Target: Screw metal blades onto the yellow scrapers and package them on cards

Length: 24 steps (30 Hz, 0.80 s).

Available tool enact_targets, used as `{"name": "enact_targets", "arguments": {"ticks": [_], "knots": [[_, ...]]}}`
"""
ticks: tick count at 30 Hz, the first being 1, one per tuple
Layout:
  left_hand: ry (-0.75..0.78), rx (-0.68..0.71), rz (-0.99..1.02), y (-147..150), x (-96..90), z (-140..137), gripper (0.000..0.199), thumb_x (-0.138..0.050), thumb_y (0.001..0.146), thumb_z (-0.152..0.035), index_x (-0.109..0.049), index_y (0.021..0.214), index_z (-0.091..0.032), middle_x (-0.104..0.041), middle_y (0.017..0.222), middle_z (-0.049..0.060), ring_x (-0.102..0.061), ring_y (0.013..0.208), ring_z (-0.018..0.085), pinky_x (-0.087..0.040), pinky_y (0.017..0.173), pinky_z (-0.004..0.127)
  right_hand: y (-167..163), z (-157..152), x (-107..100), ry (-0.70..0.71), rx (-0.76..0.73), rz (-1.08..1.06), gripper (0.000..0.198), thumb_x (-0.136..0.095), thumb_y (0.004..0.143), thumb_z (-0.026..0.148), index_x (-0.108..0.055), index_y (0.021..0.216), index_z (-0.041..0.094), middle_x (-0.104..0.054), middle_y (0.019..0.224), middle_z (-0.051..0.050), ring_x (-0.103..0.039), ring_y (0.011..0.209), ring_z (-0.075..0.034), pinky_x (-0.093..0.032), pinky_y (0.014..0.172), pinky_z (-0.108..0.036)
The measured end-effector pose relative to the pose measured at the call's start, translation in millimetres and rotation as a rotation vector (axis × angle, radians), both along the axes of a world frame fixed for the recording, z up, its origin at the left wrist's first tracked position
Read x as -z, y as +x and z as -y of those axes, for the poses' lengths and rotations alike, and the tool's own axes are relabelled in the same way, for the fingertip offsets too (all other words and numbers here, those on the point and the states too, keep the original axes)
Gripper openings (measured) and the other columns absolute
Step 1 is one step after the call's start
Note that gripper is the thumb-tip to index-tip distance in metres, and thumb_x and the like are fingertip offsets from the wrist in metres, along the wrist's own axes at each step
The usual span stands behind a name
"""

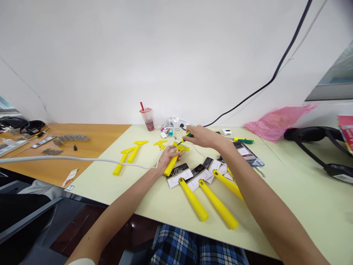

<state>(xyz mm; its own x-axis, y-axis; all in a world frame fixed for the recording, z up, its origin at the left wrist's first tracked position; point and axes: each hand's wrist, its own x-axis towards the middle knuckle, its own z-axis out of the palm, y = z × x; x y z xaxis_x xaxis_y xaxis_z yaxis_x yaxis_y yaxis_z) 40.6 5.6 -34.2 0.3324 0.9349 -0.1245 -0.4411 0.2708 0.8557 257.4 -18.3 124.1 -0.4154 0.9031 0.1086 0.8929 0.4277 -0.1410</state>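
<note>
My left hand is wrapped round a yellow plastic T-shaped scraper, its handle slanting down toward me. In my right hand is a screwdriver with a green and yellow handle, its shaft angled down to the scraper's head. The exact tip contact is too small to make out. Left of my hands lie two more yellow T-shaped scrapers, one nearer and one farther. Small yellow head pieces rest behind. Several yellow handles lie to the right, over printed cards.
A cup with a red straw stands near the wall, beside a power strip. Another screwdriver lies behind a dark flat package. Farther right are a pink bag and black eyewear. A white cable crosses my left forearm.
</note>
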Motion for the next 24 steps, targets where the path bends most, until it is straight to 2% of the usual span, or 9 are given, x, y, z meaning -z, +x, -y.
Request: {"name": "enact_targets", "arguments": {"ticks": [3, 7, 11, 15, 20, 24], "knots": [[-0.002, 0.002, 0.0, 1, 0.0, 0, 0.063, -0.091, 0.07, -0.008, -0.052, 0.118, -0.021, -0.075, 0.1, 0.006, -0.075, 0.081, 0.017, -0.056, 0.073, 0.029, -2, 3, -3, 0.01, 0.027, 0.006, 0.035, -0.05, 0.114, 0.052, -0.064, 0.113, 0.02, -0.075, 0.113, -0.017, -0.07, 0.108, -0.033, -0.042, 0.076, -0.035], [0.007, -0.021, 0.011, 1, 0.5, -2, 0.062, -0.091, 0.071, -0.008, -0.054, 0.119, -0.02, -0.076, 0.106, 0.008, -0.076, 0.083, 0.018, -0.057, 0.072, 0.029, 0, 2, -3, 0.037, 0.032, -0.018, 0.037, -0.052, 0.112, 0.055, -0.065, 0.11, 0.021, -0.075, 0.104, -0.015, -0.07, 0.091, -0.028, -0.036, 0.068, -0.033], [0.002, -0.082, 0.03, -2, 0.9, -6, 0.059, -0.091, 0.071, -0.007, -0.055, 0.117, -0.02, -0.076, 0.107, 0.009, -0.076, 0.085, 0.018, -0.057, 0.071, 0.028, 8, 1, -6, 0.149, 0.023, -0.122, 0.033, -0.051, 0.112, 0.053, -0.064, 0.112, 0.023, -0.075, 0.091, -0.009, -0.064, 0.074, -0.023, -0.032, 0.064, -0.032], [0.035, -0.112, 0.117, -7, -3.9, -8, 0.06, -0.091, 0.07, -0.007, -0.056, 0.117, -0.021, -0.074, 0.104, 0.006, -0.075, 0.083, 0.016, -0.056, 0.071, 0.026, 9, -4, -4, 0.269, 0.116, -0.264, 0.031, -0.051, 0.112, 0.051, -0.063, 0.112, 0.023, -0.073, 0.082, -0.007, -0.061, 0.071, -0.023, -0.031, 0.063, -0.032], [-0.006, -0.118, 0.256, -20, -14.0, -10, 0.062, -0.087, 0.069, -0.002, -0.055, 0.118, -0.025, -0.07, 0.106, 0.003, -0.073, 0.082, 0.013, -0.055, 0.073, 0.024, -1, -27, 22, 0.226, 0.201, -0.334, 0.026, -0.056, 0.111, 0.046, -0.065, 0.114, 0.021, -0.076, 0.086, -0.008, -0.065, 0.077, -0.024, -0.036, 0.067, -0.032], [-0.046, -0.139, 0.38, -33, -21.4, -16, 0.061, -0.083, 0.069, 0.003, -0.055, 0.115, -0.026, -0.069, 0.109, 0.003, -0.07, 0.08, 0.011, -0.054, 0.073, 0.023, -8, -50, 49, 0.156, 0.247, -0.317, 0.027, -0.057, 0.112, 0.044, -0.066, 0.121, 0.021, -0.08, 0.098, -0.01, -0.07, 0.087, -0.026, -0.039, 0.071, -0.031]]}}
